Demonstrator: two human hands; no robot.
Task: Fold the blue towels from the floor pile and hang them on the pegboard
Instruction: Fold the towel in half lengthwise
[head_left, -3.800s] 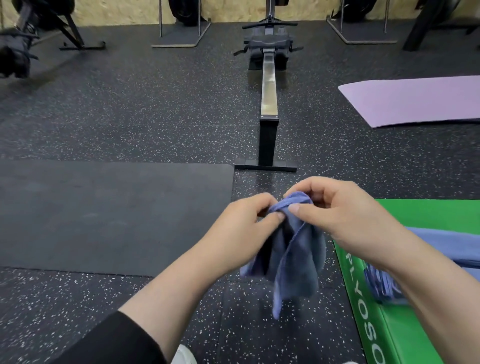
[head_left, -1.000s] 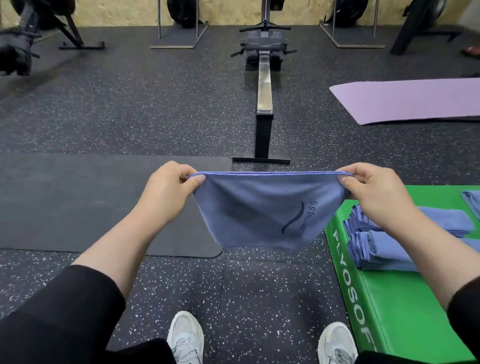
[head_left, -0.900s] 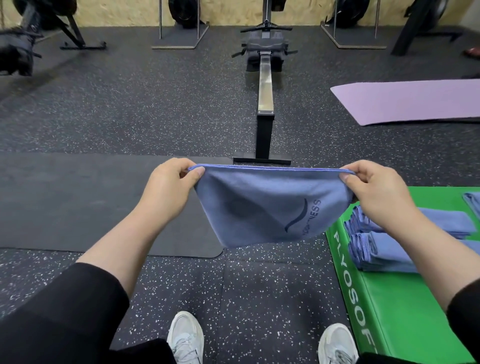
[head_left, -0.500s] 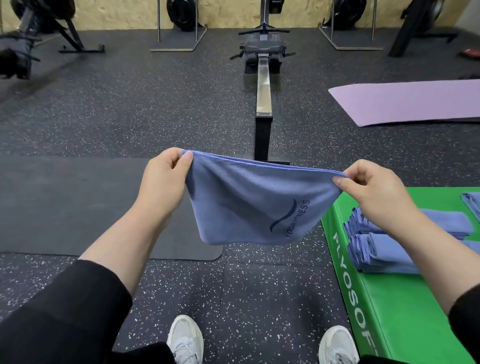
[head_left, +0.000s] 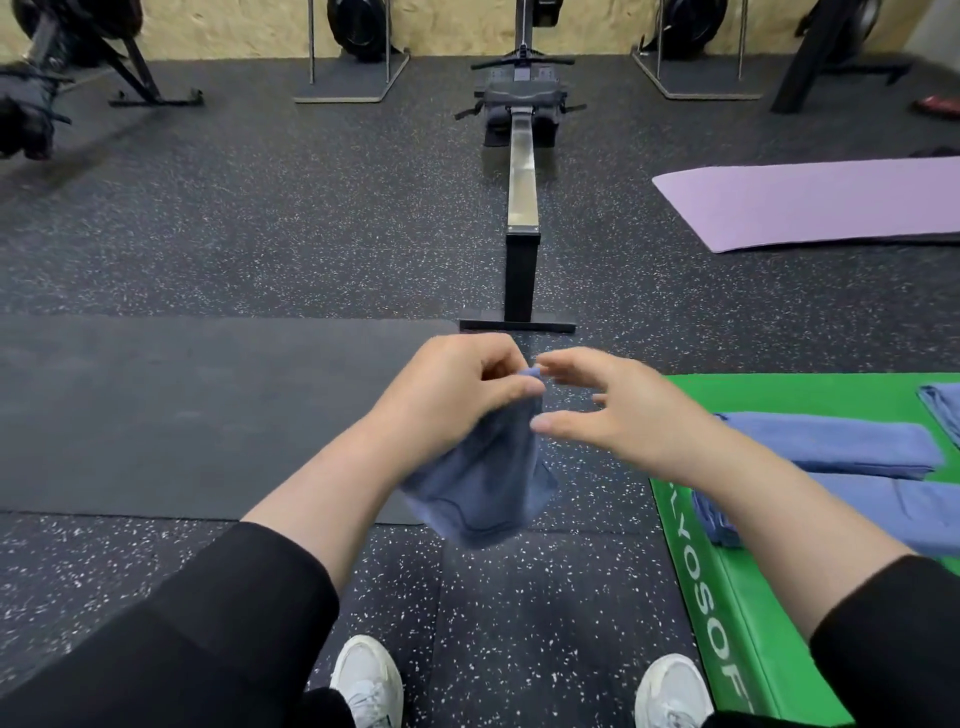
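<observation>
Above the speckled rubber floor (head_left: 260, 218), the left hand (head_left: 457, 389) pinches the gathered top edge of a blue towel (head_left: 488, 483), fingers (head_left: 501, 364) curled round the cloth; the towel hangs doubled below the fist, blurred. Right hand (head_left: 602, 410) sits just beside it, fingers spread and relaxed, gripping nothing, thumb near the towel's side. To the right, folded blue towels (head_left: 831, 441) lie on a green plyo box (head_left: 727, 597). Ahead: a rowing machine (head_left: 522, 171), a black mat (head_left: 182, 415) on the left, a purple yoga mat (head_left: 810, 202) far right. White sneakers (head_left: 366, 675) show at the bottom edge.
</observation>
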